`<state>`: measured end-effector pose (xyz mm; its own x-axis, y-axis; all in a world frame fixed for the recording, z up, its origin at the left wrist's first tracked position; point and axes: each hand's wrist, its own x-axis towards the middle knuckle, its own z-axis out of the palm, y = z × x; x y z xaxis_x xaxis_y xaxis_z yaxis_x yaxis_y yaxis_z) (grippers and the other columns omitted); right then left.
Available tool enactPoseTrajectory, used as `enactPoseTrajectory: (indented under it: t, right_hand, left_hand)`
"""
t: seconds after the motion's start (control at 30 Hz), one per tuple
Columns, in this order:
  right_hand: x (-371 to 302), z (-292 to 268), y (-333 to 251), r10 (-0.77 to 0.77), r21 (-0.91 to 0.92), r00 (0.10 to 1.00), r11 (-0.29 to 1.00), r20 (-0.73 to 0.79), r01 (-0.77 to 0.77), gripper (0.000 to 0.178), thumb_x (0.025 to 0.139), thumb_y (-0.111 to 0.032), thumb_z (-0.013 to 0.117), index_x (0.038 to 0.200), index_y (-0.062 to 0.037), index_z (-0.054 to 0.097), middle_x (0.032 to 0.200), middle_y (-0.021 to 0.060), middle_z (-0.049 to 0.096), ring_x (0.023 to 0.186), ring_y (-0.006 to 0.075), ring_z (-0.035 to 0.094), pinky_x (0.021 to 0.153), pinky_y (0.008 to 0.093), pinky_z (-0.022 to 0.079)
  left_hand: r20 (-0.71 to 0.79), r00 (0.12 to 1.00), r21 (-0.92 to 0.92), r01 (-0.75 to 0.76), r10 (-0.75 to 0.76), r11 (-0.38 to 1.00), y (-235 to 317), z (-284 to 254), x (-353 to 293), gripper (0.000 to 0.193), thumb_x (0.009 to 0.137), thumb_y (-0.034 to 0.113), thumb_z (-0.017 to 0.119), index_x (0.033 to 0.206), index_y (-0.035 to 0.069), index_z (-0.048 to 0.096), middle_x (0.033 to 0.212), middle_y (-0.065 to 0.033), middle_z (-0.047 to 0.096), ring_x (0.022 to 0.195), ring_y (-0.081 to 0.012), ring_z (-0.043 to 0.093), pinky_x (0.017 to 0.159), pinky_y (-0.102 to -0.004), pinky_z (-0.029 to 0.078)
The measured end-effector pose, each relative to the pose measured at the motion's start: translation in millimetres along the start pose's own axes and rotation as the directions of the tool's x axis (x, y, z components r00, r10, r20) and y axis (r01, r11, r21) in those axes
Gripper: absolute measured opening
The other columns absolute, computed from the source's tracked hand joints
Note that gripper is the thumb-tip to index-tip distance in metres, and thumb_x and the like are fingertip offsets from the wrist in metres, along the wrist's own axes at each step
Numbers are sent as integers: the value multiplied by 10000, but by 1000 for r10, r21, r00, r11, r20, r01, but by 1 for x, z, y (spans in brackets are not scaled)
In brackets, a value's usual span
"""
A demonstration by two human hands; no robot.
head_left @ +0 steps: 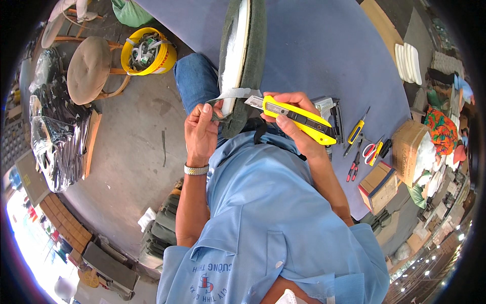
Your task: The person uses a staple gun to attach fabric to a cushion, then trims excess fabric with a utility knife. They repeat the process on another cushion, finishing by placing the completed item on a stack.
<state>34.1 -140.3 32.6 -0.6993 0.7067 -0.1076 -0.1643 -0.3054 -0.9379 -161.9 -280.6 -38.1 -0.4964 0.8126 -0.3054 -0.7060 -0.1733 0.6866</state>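
A dark green upholstered panel (255, 55) with a pale board edge and white underside stands on edge over my lap and the table. A grey fabric strip (237, 93) crosses its near end. My left hand (201, 133) is closed on the cloth edge at that end, thumb and fingers pinched together. In my right hand (296, 119) is a yellow utility knife (304, 121), its blade out and pointing left. The blade tip lies close by the grey strip; whether it touches cannot be made out.
On the blue-grey table (324, 45) right of me lie a staple gun (328, 110), a yellow screwdriver (357, 130), red-handled pliers (354, 166), scissors (372, 151) and a small box (378, 187). A yellow bucket (168, 57) of scraps and a round stool (89, 70) stand at left.
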Motion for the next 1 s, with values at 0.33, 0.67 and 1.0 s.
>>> enactPoseTrajectory:
  t: [0.33,0.67,1.0]
  right_hand:
    - [-4,-6,1,20,37,999,999,-26,-20,301,987,-38,667,1268,2,568,1317,200,644,1076,244,711,957,346,592]
    - [-7,-32,6,58,344,986,939,-157,-1,363,992,-74,664,1295,-61,463,1401,233,588,1084,281,714,984,406,599]
    - [-6,-56,24,-437,-703,887,678,-149,215,534,783,-45,801,1275,-95,600,1409,163,594,1266,375,604,1021,427,520]
  left_hand:
    - [-171,978,29,124,-117,992,6,10,3,274,1072,216,605,821,112,566,878,-24,678,852,-105,604,756,-288,443]
    - [-131,977,683,-32,166,729,37,10,20,395,1029,266,674,1327,11,628,1123,-58,668,952,-111,622,826,-272,520]
    - [159,932,987,-161,325,-20,14,-21,43,575,1007,304,690,1489,46,514,1477,-219,538,1399,-355,476,1163,-455,370]
